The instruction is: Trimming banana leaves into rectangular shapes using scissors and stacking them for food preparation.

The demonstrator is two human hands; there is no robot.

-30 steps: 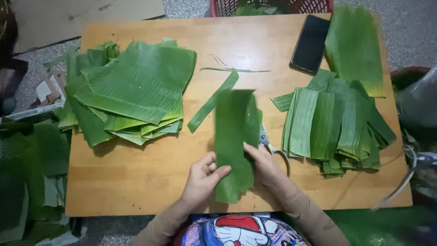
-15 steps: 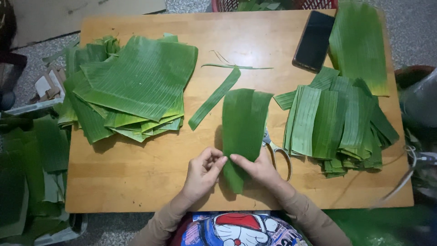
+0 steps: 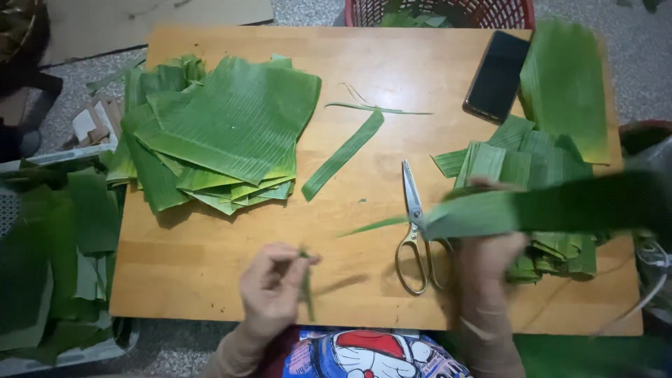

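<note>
Across most of the view lay a wooden table, seen from above. On its left half sat a big stack of broad green leaf sheets, fanned unevenly, and on its right half a lower pile of narrower cut pieces, with one large leaf lying beyond it toward the far corner. Past the far edge stood a red basket, and more leaves filled a bin on the floor to the left. Over the right pile the right hand was closed around a long leaf, blurred, stretched sideways above the table's right edge. A dark phone rested near the far right corner. Between the stacks lay a loose strip, and near it scissors, gold-handled, lying just left of the right hand. The left hand hovered over the near edge, fingers pinched on a thin dark green sliver hanging down from them.
</note>
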